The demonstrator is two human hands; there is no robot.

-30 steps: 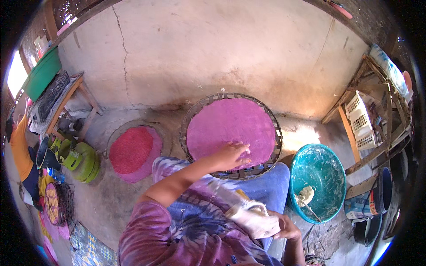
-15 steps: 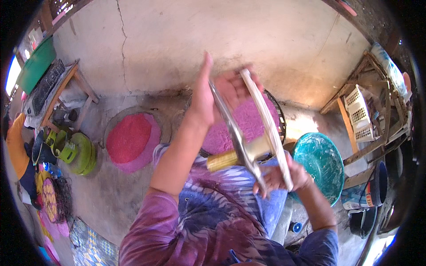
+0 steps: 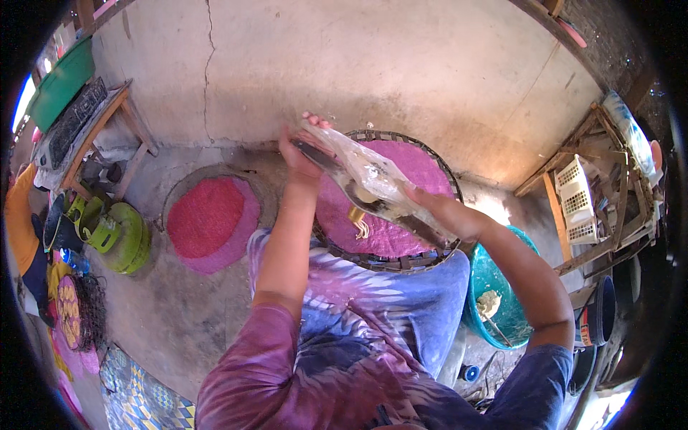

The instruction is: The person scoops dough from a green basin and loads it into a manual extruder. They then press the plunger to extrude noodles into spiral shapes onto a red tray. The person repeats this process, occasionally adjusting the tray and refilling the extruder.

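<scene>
My left hand and my right hand are closed on opposite ends of a long press with pale and dark handle bars, held slanting over a round rack. A brass-coloured cylinder hangs beneath the press, with pale strands hanging from its lower end. A pink sheet covers the rack's middle. The rack lies just beyond my tie-dyed clothed lap.
A teal basin with pale dough stands right, below a wooden rack. Left are a red-and-pink round pile, green gas cylinder, wooden table and another person in orange.
My left hand has risen from the pink sheet onto the press. The press has been lifted and turned diagonally over the rack, with my right hand higher. Strands now hang below the cylinder.
</scene>
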